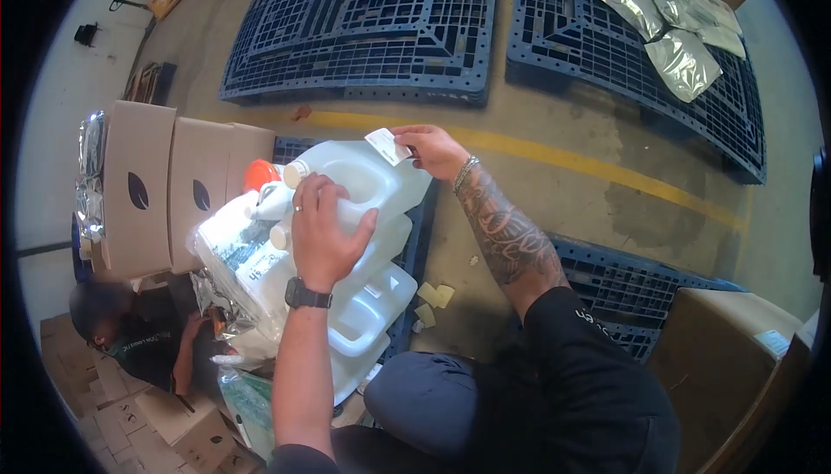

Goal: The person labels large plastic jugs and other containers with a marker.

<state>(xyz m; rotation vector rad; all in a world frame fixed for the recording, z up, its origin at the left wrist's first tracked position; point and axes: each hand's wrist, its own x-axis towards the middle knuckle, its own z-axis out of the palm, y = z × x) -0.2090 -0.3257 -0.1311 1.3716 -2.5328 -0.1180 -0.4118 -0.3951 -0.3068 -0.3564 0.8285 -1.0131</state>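
jug point(363, 181) under left hand point(325, 233) fingers point(313, 197)

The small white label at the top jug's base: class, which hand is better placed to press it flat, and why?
Probably the right hand: its fingertips already pinch the small white label against the translucent plastic jug. The left hand grips the jug's body, steadying it.
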